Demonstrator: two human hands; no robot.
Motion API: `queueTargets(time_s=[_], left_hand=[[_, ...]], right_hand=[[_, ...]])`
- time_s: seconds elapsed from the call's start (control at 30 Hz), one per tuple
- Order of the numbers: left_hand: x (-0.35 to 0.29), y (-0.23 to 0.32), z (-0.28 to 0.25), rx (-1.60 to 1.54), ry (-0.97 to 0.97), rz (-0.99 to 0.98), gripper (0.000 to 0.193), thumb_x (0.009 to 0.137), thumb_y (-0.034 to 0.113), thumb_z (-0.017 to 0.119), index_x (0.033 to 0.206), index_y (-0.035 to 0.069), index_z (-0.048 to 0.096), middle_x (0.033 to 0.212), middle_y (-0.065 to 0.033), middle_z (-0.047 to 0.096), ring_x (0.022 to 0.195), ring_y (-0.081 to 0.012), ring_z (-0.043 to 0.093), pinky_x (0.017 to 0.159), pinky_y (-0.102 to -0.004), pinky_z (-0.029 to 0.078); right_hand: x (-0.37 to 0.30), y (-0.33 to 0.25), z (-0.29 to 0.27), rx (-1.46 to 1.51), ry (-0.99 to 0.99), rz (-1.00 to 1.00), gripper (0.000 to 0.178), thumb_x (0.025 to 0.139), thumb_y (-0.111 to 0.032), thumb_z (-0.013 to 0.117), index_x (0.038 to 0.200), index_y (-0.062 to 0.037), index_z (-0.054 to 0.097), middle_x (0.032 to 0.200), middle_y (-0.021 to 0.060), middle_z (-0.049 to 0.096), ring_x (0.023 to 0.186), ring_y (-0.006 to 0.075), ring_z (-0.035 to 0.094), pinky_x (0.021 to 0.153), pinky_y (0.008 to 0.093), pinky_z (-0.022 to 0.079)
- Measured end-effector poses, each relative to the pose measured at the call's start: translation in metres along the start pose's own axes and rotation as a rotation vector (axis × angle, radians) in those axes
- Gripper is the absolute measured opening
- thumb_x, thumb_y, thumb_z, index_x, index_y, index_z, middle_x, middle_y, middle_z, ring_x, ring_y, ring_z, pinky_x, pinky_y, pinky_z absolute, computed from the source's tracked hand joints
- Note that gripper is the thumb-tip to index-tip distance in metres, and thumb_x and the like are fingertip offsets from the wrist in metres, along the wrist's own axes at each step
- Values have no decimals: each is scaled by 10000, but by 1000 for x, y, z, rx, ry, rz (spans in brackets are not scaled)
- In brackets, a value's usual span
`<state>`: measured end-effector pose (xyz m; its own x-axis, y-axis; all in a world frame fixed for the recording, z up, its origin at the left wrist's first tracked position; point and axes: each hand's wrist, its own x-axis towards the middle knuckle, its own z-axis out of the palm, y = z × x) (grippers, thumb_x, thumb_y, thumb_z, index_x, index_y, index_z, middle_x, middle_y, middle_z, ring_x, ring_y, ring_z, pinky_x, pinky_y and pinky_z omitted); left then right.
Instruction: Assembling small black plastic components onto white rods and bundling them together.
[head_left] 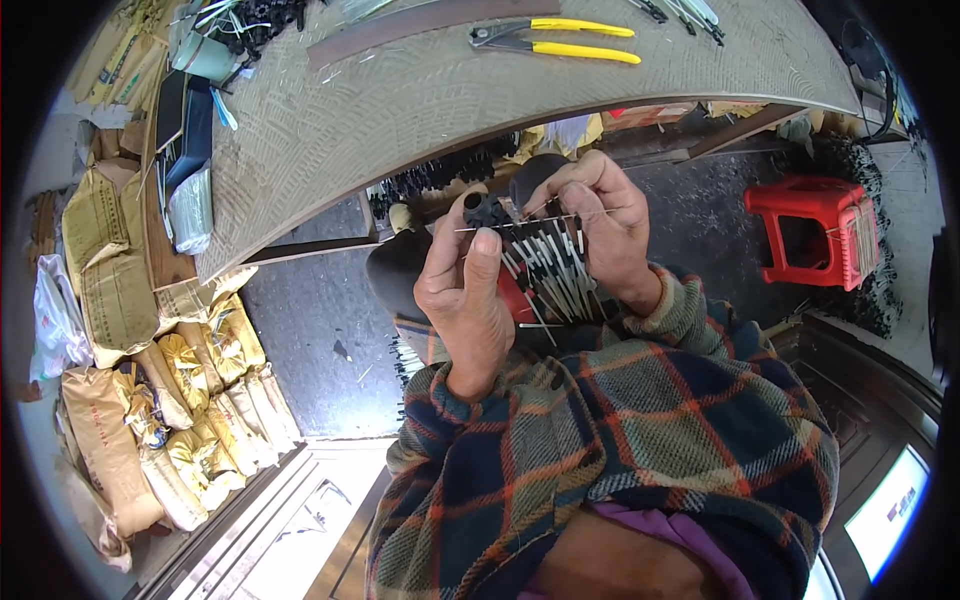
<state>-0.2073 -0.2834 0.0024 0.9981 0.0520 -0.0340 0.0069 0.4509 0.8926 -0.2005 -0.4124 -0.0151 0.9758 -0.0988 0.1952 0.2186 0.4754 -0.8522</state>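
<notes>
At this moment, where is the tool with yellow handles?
In the head view, the yellow-handled tool lies at upper centre-right on the table, beside the brown strip.

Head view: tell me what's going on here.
A person in a multicoloured plaid jacket holds a thin, pale, straight rod level between the fingers of the left hand and right hand. Just below is a bunch of slim white-and-black sticks. Yellow-handled metal pliers lie untouched on the grey patterned tabletop; a red plastic stool stands to the right.
</notes>
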Motion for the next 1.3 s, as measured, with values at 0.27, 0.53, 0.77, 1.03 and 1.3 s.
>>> queueTargets(time_s=[0.27,0.53,0.77,1.03,1.3], left_hand=[[-1,3,1,54,-40,50,335,837,44,559,1142,-85,507,1016,-47,531,889,-97,498,808,-217,398],[-6,0,-6,200,-97,122,339,846,78,556,1132,-94,501,1041,-71,527,939,-118,495,829,-228,394],[-11,5,-11,-17,-67,-8,361,857,113,551,1149,-90,492,1041,-128,577,945,-153,538,864,-270,414],[-7,13,-24,-137,-196,-136,400,837,162,600,1135,-86,501,1012,-124,596,883,-161,571,795,-277,464],[2,23,-25,-20,-422,-118,382,786,170,662,1060,-79,566,1028,-125,560,926,-167,531,842,-284,426]], right_hand=[[-1,-6,1,27,-190,140,351,755,-78,636,1044,-23,446,973,55,488,892,109,485,777,248,404],[-4,-4,2,-142,-257,104,274,778,-68,596,1008,-20,457,934,27,442,860,84,422,772,235,357],[-9,-11,-1,-340,-278,163,247,781,-71,600,996,2,502,820,15,523,751,70,477,681,217,398],[-8,-16,1,-232,-309,265,246,782,-71,621,1004,12,554,764,3,594,669,56,533,604,208,436],[-10,-8,-6,78,-366,271,273,788,-185,666,963,-29,525,775,-37,526,726,26,476,636,183,392]])
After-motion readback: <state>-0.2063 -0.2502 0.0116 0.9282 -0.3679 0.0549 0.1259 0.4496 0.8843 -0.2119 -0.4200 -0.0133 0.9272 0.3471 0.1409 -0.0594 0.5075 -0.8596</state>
